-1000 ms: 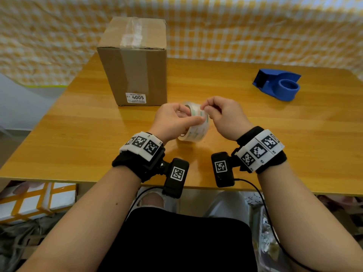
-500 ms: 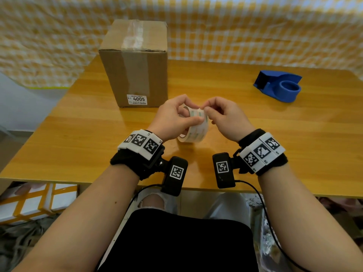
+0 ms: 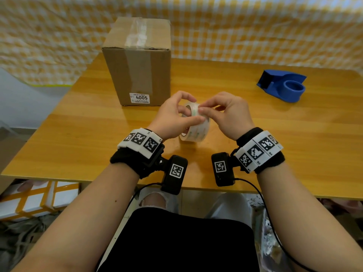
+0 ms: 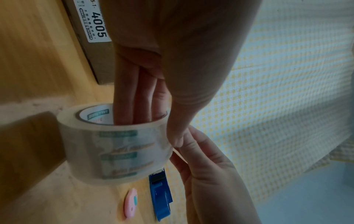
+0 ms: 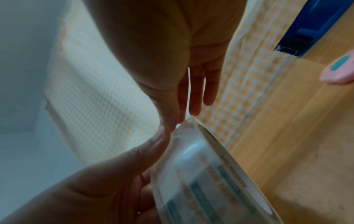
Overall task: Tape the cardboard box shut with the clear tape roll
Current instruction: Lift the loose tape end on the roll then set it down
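The cardboard box (image 3: 137, 61) stands upright at the table's back left, with clear tape down its top and front and a "4005" label (image 4: 95, 22). In front of it I hold the clear tape roll (image 3: 194, 126) on edge, just above the table. My left hand (image 3: 188, 112) grips it, with fingers (image 4: 134, 98) inside the core and the thumb on the outer face. My right hand (image 3: 204, 109) pinches at the roll's top outer face with thumb and forefinger. In the right wrist view its fingertips (image 5: 193, 109) meet the roll (image 5: 201, 174) at its rim.
A blue tape dispenser (image 3: 282, 85) sits at the back right of the wooden table (image 3: 78, 134). A small pink object (image 4: 131, 201) lies near the dispenser in the wrist views. A checked cloth (image 3: 255, 26) hangs behind the table. Boxes (image 3: 35, 201) lie on the floor at the left.
Both hands have kept hold of the roll. My left fingers have spread a little around it, and my right fingertips have shifted along its outer face. The box has not moved.
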